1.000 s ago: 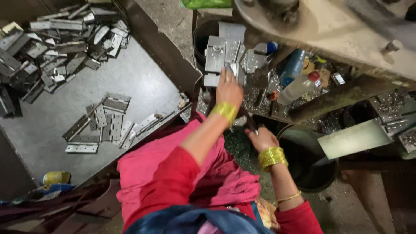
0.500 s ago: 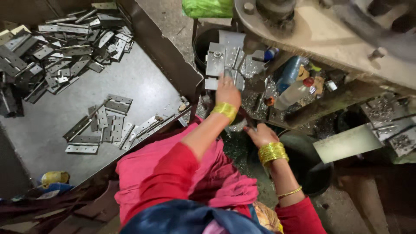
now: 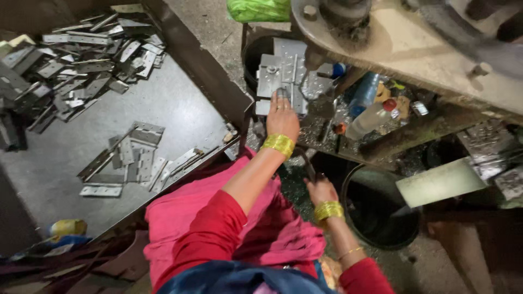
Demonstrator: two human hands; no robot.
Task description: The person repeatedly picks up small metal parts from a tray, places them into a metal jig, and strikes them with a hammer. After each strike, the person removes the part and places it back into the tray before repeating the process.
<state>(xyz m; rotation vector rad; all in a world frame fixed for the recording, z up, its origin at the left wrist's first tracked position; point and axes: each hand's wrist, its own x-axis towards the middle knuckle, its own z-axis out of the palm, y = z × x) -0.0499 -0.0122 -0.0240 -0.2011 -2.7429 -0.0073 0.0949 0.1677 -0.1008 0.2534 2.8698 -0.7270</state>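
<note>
You are looking down at a dark metal tray table (image 3: 180,103) strewn with grey hinge plates (image 3: 131,158), beside a gritty concrete floor (image 3: 218,32). A black bucket (image 3: 381,209) stands below a grimy machine bed (image 3: 403,46), and a cluttered shelf (image 3: 414,133) sits dimly lit.

Left hand (image 3: 282,115) on hinge plates (image 3: 283,73)

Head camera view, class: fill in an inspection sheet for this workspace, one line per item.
Surface: dark metal tray, dusty.
Job's things: stack of metal hinge plates under the press.
Clutter: loose hinge plates on the tray, a bigger heap behind; plastic bottles; black bucket.
Grippers: left hand rests on the stack; right hand grips a dark handle.
Cables: nothing seen.
Surroundings: press machine body, green bag.
</note>
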